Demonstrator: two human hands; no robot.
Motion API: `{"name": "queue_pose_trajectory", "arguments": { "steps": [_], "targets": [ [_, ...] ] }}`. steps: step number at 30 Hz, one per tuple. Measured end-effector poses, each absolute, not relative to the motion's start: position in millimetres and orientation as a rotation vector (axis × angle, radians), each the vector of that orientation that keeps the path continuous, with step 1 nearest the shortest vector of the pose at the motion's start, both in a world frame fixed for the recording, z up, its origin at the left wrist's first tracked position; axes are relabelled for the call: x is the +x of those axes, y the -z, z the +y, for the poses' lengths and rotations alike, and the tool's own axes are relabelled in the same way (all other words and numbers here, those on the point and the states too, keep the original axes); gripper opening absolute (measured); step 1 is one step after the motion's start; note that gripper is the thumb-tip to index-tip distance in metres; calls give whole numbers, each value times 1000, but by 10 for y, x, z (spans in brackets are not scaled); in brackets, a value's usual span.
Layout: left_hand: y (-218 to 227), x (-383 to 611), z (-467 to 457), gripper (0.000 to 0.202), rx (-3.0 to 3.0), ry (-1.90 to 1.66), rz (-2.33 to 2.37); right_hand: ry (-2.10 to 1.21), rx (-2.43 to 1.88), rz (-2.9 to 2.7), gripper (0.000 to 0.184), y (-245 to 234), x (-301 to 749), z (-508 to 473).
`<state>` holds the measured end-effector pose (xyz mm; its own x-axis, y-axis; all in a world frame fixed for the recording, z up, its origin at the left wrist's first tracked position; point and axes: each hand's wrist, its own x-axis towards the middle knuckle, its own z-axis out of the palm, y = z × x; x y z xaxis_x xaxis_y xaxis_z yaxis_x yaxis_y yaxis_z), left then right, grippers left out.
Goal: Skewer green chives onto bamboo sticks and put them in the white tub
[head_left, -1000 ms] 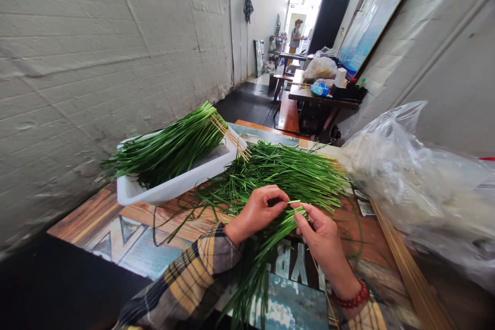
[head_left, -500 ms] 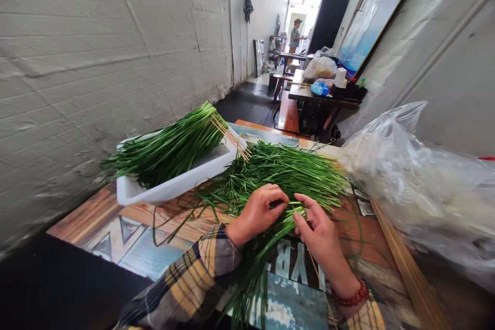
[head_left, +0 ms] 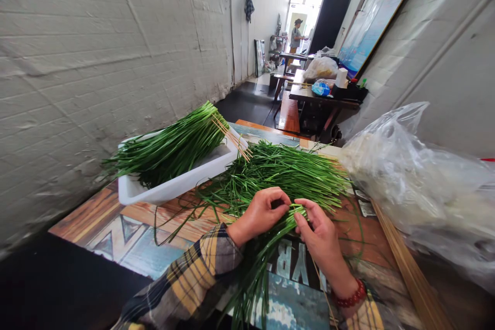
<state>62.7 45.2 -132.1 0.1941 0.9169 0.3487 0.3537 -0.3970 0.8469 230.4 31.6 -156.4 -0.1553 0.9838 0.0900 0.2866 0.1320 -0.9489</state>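
Note:
Between my hands, near the front of the table, is a small bunch of garlic chives (head_left: 266, 255), its pale cut ends up and its green leaves trailing toward me. My right hand (head_left: 320, 229) grips those ends, and a thin bamboo skewer (head_left: 323, 286) runs down from beneath it. My left hand (head_left: 266, 211) is closed in a pinch at the end of a chive beside the bunch. Just beyond lies a loose pile of chives (head_left: 286, 165). A white tray (head_left: 181, 187) at the left holds skewered chives (head_left: 170, 149), their skewers (head_left: 234, 139) sticking out over its right end.
Several long bamboo skewers (head_left: 406, 263) lie along the table's right side, beside a large clear plastic bag (head_left: 402, 180). A white wall (head_left: 116, 51) runs along the left. Farther back stand a dark table (head_left: 309, 93) with bags on it, a bench (head_left: 288, 113) and a person (head_left: 296, 36).
Both hands are almost where they were, still together at the chive ends. The view has shifted very slightly.

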Motion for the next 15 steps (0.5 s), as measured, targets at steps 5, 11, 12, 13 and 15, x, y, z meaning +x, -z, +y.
{"name": "queue_pose_trajectory", "arguments": {
  "steps": [5,11,12,13,15],
  "targets": [
    [1312,629,451,10,1783,-1144,1189,-1060,-1255,-1591,38,1569,2302,318],
    [1274,615,440,14,1754,-1082,1106,-1033,-1252,-1612,35,1575,2303,316],
    [1267,610,439,15,1756,-1063,1090,-1030,-1253,-1610,34,1576,2304,316],
    [1261,605,439,17,1757,-1045,1079,-1027,-1256,-1607,34,1576,2303,315],
    [1250,599,438,18,1760,-1018,1073,-1029,-1266,-1604,34,1569,2301,314]
  ]
}}
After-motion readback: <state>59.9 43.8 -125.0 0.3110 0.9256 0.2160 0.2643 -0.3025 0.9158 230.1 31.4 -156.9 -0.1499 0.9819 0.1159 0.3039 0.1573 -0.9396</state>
